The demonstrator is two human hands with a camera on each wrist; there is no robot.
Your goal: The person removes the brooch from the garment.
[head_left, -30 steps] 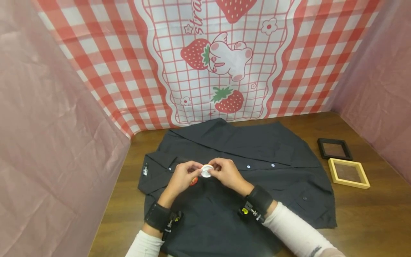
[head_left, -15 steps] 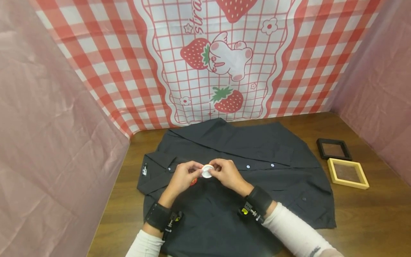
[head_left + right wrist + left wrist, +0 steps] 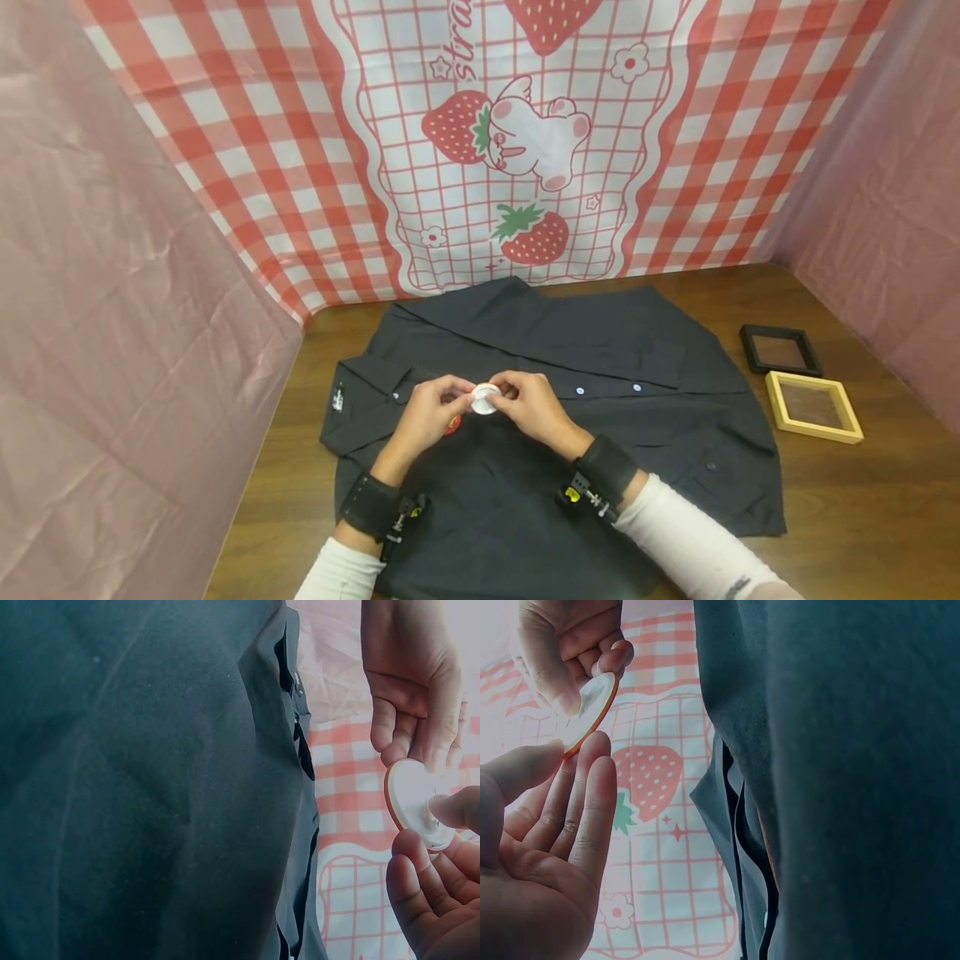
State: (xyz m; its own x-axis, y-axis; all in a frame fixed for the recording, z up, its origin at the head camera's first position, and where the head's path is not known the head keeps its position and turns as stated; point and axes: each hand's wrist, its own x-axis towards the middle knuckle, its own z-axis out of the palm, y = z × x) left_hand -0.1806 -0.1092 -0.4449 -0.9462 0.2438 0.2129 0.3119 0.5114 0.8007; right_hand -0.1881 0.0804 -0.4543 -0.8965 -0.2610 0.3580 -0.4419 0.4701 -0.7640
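A round pin badge (image 3: 485, 399) is held between both hands over a dark button-up shirt (image 3: 495, 508), its white back facing up toward the head camera. My left hand (image 3: 427, 412) pinches its left edge between thumb and fingers. From the other side my right hand (image 3: 534, 407) grips it, with the thumb on the back. In the right wrist view the badge (image 3: 409, 795) shows an orange-red rim, and the thumb covers part of its clasp. A second, red badge (image 3: 452, 425) lies on the shirt, partly hidden by my left hand.
On the wooden table (image 3: 885, 500) at the right lie a black frame (image 3: 821, 358) and a pale yellow frame (image 3: 851, 408). A red checked strawberry cloth (image 3: 300, 167) hangs behind the table. Pink cloth walls (image 3: 135, 333) stand at either side.
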